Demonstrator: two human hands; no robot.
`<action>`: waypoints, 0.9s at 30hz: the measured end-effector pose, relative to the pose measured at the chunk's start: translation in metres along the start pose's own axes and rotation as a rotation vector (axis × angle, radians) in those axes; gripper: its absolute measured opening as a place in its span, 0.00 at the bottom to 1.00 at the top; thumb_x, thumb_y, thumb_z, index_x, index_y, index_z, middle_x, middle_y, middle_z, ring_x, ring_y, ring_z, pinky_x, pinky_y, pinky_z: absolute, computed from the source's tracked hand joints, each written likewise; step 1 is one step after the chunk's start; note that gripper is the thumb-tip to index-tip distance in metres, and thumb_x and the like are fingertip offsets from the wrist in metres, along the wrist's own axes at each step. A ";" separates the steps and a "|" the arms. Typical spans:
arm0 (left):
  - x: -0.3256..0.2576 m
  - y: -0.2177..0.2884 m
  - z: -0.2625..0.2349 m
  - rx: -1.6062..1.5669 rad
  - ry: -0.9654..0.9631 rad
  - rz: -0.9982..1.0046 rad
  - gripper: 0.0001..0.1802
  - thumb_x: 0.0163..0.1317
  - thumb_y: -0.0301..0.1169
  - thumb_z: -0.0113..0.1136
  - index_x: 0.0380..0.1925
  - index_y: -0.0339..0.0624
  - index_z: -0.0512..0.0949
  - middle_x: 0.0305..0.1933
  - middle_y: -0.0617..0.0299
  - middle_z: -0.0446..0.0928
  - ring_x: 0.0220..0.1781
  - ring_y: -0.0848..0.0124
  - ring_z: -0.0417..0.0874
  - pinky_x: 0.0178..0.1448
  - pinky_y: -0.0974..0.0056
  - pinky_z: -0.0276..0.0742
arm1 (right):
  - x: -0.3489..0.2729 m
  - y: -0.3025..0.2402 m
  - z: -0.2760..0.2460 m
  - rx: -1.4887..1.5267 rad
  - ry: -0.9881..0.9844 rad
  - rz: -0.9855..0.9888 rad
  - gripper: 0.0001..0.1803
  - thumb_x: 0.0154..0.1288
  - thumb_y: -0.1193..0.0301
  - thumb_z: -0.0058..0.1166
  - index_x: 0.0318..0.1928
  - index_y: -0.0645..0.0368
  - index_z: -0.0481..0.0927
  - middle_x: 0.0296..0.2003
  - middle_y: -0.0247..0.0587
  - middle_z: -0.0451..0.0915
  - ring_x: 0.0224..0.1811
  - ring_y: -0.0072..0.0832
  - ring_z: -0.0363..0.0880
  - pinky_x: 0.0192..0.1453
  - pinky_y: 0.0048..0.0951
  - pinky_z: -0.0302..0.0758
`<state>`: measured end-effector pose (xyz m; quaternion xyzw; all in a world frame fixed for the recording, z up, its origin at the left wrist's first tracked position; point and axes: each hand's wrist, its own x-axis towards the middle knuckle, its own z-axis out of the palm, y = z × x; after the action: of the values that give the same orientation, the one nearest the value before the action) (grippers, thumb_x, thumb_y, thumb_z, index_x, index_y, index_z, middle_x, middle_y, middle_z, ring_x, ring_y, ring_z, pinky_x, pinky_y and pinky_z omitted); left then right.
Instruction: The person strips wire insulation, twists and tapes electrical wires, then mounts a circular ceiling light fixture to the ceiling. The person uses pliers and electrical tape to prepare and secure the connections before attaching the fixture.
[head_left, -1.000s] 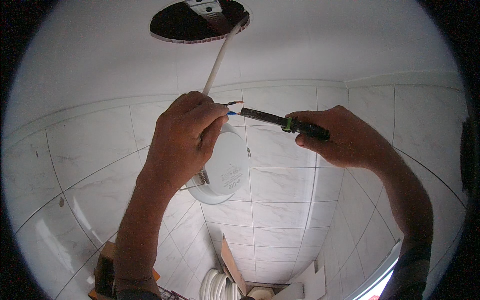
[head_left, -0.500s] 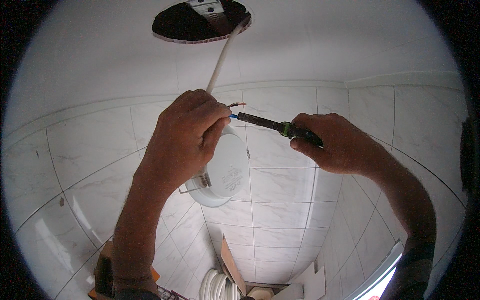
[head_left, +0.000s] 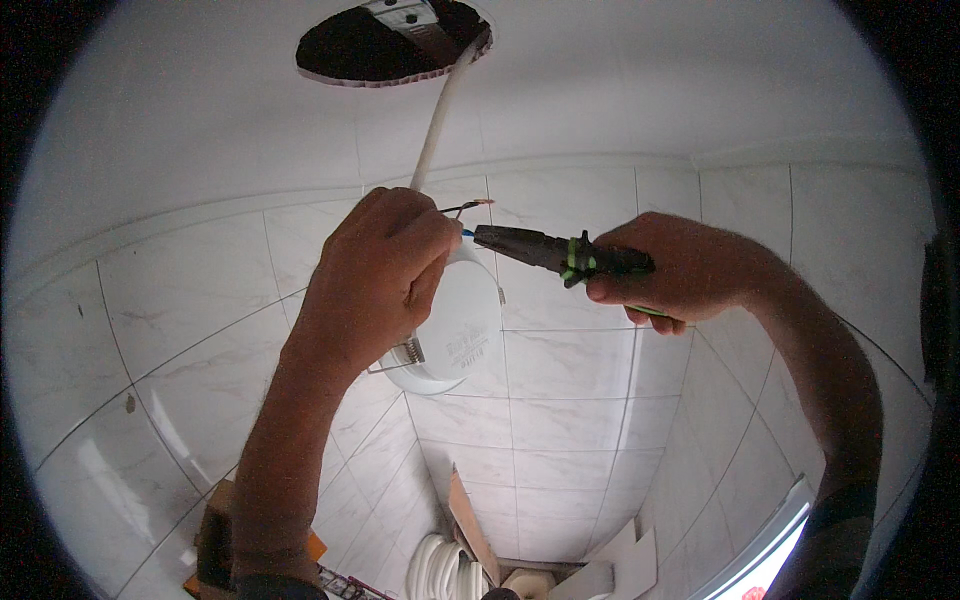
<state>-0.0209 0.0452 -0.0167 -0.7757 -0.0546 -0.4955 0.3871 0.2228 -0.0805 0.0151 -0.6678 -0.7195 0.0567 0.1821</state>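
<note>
My left hand (head_left: pixel 385 265) is closed, pinching the ends of thin wires at its fingertips. A dark wire (head_left: pixel 468 207) with a bare copper tip sticks out above the fingers, and a short bit of blue wire (head_left: pixel 468 233) shows just below it. Gripped in my right hand (head_left: pixel 700 265) are long-nosed pliers (head_left: pixel 520 246) with dark jaws and green-trimmed handles. Their tip meets the blue wire close to my left fingertips. A round white ceiling light (head_left: pixel 462 335) with spring clips hangs beneath my left hand, which partly hides it. Down from above comes a white cable (head_left: pixel 435 125), reaching my left hand.
Overhead, a round cut-out (head_left: pixel 350 50) in the ceiling shows a metal bracket. Marbled tiles (head_left: pixel 570 365) cover the walls. Far below are a coil of white hose or cable (head_left: pixel 435 570), a brown board (head_left: pixel 472 525) and a cardboard box (head_left: pixel 215 535); a bright window (head_left: pixel 760 560) is at lower right.
The pliers have rolled in my right hand, showing their jaws broadside, and its lower fingers now show beneath the handle. More of the dark wire is visible. My left hand keeps its pinch.
</note>
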 end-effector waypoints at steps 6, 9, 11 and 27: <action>-0.003 0.003 0.010 -0.104 0.195 -0.109 0.06 0.60 0.25 0.68 0.37 0.43 0.82 0.38 0.59 0.81 0.38 0.68 0.82 0.41 0.65 0.80 | -0.004 0.010 -0.006 -0.235 0.083 -0.130 0.17 0.71 0.57 0.58 0.42 0.61 0.81 0.27 0.40 0.84 0.27 0.28 0.84 0.36 0.37 0.84; -0.008 0.003 0.011 -0.138 0.225 -0.232 0.05 0.61 0.26 0.69 0.37 0.43 0.83 0.37 0.61 0.82 0.37 0.72 0.83 0.40 0.67 0.79 | -0.003 0.037 0.005 -0.027 0.108 -0.125 0.20 0.68 0.55 0.62 0.45 0.62 0.81 0.27 0.42 0.84 0.27 0.30 0.84 0.37 0.36 0.84; -0.006 0.005 0.012 -0.191 0.249 -0.315 0.03 0.62 0.27 0.68 0.35 0.43 0.83 0.33 0.61 0.83 0.35 0.74 0.84 0.38 0.66 0.80 | -0.001 0.058 0.017 0.091 0.149 -0.188 0.22 0.68 0.55 0.62 0.46 0.62 0.81 0.28 0.43 0.85 0.28 0.31 0.85 0.38 0.36 0.84; -0.004 0.007 0.007 -0.476 0.397 -0.554 0.11 0.58 0.25 0.71 0.41 0.38 0.86 0.37 0.60 0.86 0.38 0.75 0.84 0.47 0.71 0.80 | 0.002 0.151 0.160 1.062 0.138 -0.262 0.25 0.71 0.60 0.57 0.54 0.74 0.76 0.36 0.55 0.85 0.36 0.43 0.88 0.44 0.43 0.87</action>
<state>-0.0146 0.0460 -0.0256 -0.6888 -0.0694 -0.7197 0.0521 0.3106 -0.0372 -0.1815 -0.3910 -0.6556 0.3449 0.5462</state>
